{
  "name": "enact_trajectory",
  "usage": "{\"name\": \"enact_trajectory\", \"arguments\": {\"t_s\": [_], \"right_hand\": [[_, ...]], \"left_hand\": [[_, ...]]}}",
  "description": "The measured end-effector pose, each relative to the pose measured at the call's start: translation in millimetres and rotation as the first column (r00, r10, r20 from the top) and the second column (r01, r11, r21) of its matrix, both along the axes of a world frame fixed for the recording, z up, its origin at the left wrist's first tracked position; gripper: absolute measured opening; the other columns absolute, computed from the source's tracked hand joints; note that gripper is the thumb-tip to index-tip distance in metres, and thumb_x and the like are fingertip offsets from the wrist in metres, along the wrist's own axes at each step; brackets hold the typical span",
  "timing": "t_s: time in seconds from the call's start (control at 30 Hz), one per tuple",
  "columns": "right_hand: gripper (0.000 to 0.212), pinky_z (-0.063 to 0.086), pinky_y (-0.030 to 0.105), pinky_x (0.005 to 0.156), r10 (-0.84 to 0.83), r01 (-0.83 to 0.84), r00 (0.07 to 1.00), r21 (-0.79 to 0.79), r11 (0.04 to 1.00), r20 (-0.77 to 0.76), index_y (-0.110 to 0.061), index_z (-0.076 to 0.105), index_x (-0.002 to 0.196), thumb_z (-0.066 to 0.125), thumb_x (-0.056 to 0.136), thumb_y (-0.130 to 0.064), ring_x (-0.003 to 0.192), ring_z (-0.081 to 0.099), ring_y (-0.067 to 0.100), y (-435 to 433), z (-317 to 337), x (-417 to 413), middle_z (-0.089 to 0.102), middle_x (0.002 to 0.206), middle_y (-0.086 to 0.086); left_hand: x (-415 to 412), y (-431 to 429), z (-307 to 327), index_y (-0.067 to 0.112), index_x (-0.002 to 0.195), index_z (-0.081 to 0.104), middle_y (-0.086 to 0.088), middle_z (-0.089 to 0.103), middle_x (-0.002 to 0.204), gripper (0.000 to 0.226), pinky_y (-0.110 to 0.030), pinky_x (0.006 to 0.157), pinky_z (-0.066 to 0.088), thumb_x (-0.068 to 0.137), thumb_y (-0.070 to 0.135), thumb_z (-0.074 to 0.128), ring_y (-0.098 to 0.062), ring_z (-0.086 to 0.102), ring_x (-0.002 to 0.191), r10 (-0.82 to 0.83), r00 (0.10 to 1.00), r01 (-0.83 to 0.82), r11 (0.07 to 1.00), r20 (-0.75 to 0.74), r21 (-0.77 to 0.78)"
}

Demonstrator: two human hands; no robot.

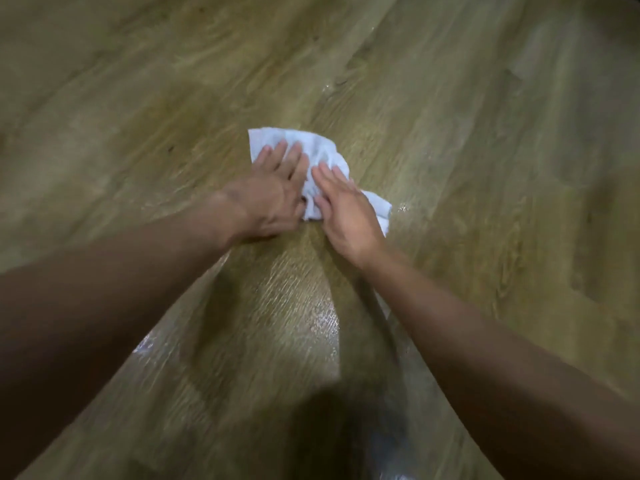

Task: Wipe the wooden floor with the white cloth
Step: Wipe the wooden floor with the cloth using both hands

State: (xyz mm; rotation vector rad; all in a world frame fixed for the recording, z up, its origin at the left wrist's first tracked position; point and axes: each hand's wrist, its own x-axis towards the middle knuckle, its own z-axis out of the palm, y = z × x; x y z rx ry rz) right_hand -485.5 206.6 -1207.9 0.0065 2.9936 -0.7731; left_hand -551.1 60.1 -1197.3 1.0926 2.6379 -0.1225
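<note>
One white cloth (pixel 306 142), one wooden floor (pixel 138 116) and two hands are counted: left hand (pixel 273 194), right hand (pixel 346 213) at its three o'clock.

The wooden floor (pixel 138 98) fills the entire view. Its planks are olive-brown with lighter, pronounced grain and run diagonally from lower left to upper right, with seams visible between them. A glossy patch (pixel 322 317) reflects overhead light at lower centre. A dark shadow (pixel 332 431) covers the bottom edge. Outer areas appear blurred.
</note>
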Motion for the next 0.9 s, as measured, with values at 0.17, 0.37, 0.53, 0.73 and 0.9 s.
{"name": "enact_trajectory", "arguments": {"t_s": [0.17, 0.37, 0.53, 0.73, 0.9], "right_hand": [[0.046, 0.01, 0.03, 0.117, 0.048, -0.048, 0.999, 0.066, 0.997, 0.008, -0.01, 0.032, 0.146, 0.037, 0.1, -0.014, 0.145, 0.018, 0.021, 19.6, -6.9, 6.5, 0.028, 0.155, 0.006], [0.052, 0.011, 0.036, 0.118, 0.028, -0.035, 0.995, 0.077, 0.996, 0.097, -0.013, 0.03, 0.148, 0.038, 0.097, -0.007, 0.145, 0.018, 0.023, 41.7, 6.1, -57.8, 0.023, 0.157, 0.007], [0.044, 0.015, 0.031, 0.118, -0.012, 0.012, 1.0, 0.005, 1.0, -0.028, -0.008, 0.037, 0.144, 0.041, 0.1, -0.013, 0.143, 0.025, 0.023, 47.1, -2.0, 32.9, 0.034, 0.152, 0.007], [0.043, 0.016, 0.034, 0.117, -0.036, 0.036, 0.999, 0.024, 0.999, 0.002, -0.016, 0.037, 0.144, 0.04, 0.101, -0.018, 0.143, 0.024, 0.016, 83.8, -7.0, 64.2, 0.034, 0.152, 0.0], [0.044, 0.006, 0.033, 0.117, -0.143, 0.145, 0.982, -0.008, 0.989, 0.125, -0.02, 0.035, 0.146, 0.033, 0.102, -0.019, 0.146, 0.018, 0.022, 104.7, 1.0, -2.5, 0.025, 0.156, 0.003]], "left_hand": [[10.4, 7.5, -6.2, -0.001, 0.151, 0.001, -0.021, -0.005, 0.159, 0.07, -0.043, 0.118, -0.004, 0.099, 0.041, 0.021, -0.035, -0.005, 0.147, -0.012, 0.998, 0.008, 0.997, 0.055, 0.071], [-33.9, 55.2, 6.1, 0.001, 0.15, -0.01, -0.019, -0.013, 0.159, 0.068, -0.053, 0.118, 0.004, 0.101, 0.038, 0.02, -0.045, -0.008, 0.144, 0.203, 0.978, -0.19, 0.96, 0.043, -0.207], [28.7, 43.2, 0.4, 0.002, 0.15, -0.009, -0.023, -0.011, 0.158, 0.07, -0.056, 0.116, 0.0, 0.098, 0.042, 0.017, -0.049, -0.008, 0.143, -0.047, 0.999, 0.046, 0.997, -0.02, -0.069], [43.3, 73.3, 3.8, 0.01, 0.151, -0.012, -0.016, -0.019, 0.158, 0.069, -0.051, 0.116, -0.006, 0.1, 0.046, 0.018, -0.044, -0.016, 0.143, -0.013, 0.995, 0.022, 0.996, 0.098, -0.086], [9.8, 123.3, 19.3, 0.012, 0.152, -0.012, -0.012, -0.019, 0.159, 0.074, -0.05, 0.118, 0.004, 0.101, 0.045, 0.03, -0.043, -0.01, 0.145, 0.209, 0.965, -0.17, 0.958, 0.155, -0.23]]}}
